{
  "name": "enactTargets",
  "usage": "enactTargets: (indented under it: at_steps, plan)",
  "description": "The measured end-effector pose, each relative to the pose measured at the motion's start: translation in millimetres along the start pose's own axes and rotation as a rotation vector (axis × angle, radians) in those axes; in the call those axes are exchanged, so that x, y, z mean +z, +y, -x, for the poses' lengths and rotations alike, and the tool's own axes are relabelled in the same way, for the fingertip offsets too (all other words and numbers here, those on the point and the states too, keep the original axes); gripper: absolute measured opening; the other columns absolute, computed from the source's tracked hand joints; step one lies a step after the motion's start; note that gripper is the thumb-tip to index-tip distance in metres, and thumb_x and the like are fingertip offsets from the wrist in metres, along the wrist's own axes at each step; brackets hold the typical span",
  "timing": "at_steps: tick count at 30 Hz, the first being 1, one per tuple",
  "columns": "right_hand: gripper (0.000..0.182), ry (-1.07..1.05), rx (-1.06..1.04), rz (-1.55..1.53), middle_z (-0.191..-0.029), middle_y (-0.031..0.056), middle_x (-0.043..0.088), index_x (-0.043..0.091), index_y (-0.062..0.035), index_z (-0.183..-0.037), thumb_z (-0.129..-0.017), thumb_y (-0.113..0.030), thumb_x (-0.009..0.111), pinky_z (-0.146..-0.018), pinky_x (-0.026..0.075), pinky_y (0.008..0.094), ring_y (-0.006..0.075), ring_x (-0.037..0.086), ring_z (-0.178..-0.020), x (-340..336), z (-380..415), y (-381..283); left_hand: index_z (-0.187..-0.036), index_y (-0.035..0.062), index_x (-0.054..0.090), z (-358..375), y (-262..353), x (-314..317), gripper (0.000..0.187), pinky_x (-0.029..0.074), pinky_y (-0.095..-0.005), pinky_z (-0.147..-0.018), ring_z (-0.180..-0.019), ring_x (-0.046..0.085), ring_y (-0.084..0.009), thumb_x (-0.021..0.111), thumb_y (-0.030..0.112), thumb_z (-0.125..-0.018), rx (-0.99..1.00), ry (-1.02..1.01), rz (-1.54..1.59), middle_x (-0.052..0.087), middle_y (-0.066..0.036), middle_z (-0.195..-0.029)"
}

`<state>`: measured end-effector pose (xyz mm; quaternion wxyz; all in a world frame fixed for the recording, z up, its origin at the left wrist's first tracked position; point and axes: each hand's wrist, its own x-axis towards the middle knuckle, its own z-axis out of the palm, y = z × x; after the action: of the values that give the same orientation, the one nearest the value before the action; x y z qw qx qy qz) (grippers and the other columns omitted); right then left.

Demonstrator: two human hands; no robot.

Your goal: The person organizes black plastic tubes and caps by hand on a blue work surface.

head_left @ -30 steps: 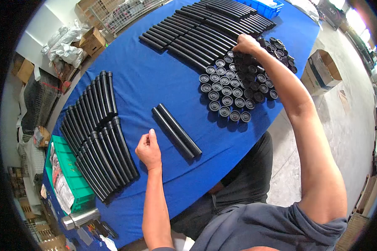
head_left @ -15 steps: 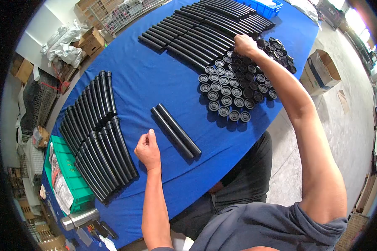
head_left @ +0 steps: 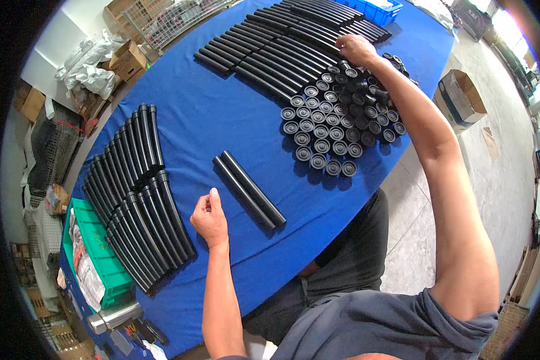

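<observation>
At the left a green bin [head_left: 115, 283] stands on the blue cloth [head_left: 189, 138], with a metal cylinder [head_left: 115, 316] lying just beside its near end. Next come capped tubes [head_left: 147, 216], side by side in 2 rows. The left hand [head_left: 210, 219] is just right of these, fingers folded closed and thumb tip pointing up. Right of it 2 loose tubes [head_left: 245, 194] lie parallel and aslant. Farther back, more tubes [head_left: 279, 60] lie packed in rows. Caps [head_left: 336, 133] cluster beside their right ends. There the right hand [head_left: 357, 49] reaches, fingertips down; whether they grasp anything cannot be told. Behind it sits a blue crate [head_left: 385, 17], and off the table's right side a carton [head_left: 454, 103].
</observation>
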<state>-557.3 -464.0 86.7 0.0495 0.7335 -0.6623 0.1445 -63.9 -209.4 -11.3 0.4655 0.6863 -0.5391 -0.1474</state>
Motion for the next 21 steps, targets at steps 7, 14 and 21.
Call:
enactTargets:
  at_steps: [7,14,21]
  plan:
    - [0.04,-0.225,-0.09,0.166,-0.112,0.0163,0.07,0.071,-0.0129,-0.115,-0.077,-0.004,0.061,-0.096,0.052,0.0432,0.0347,0.064,-0.111,29.1,7.8,12.3,-0.077,-0.0035,0.068,0.7,7.9,-2.7,0.035,0.04,-0.0304,-0.052,-0.054,0.048,-0.0082,0.069,0.026,-0.094,-0.02,-0.016,0.024,0.057,-0.003,-0.057]
    - [0.027,-0.227,-0.114,0.185,-0.108,0.0169,0.069,0.07,-0.0093,-0.105,-0.078,-0.008,0.062,-0.094,0.052,0.0453,0.0356,0.064,-0.109,18.5,11.9,19.8,-0.075,-0.0035,0.067,0.3,9.4,-2.0,0.035,0.038,-0.0303,-0.051,-0.054,0.047,-0.0077,0.069,0.026,-0.094,-0.006,-0.01,0.012,0.056,-0.002,-0.056]
    - [0.018,-0.14,-0.063,0.032,-0.093,0.0169,0.071,0.071,-0.0089,-0.094,-0.082,-0.022,0.067,-0.085,0.053,0.0478,0.0375,0.067,-0.096,15.7,27.2,13.2,-0.076,-0.0039,0.067,0.9,11.9,-3.8,0.035,0.039,-0.0299,-0.051,-0.054,0.047,-0.007,0.068,0.026,-0.095,-0.018,-0.027,0.012,0.057,-0.002,-0.057]
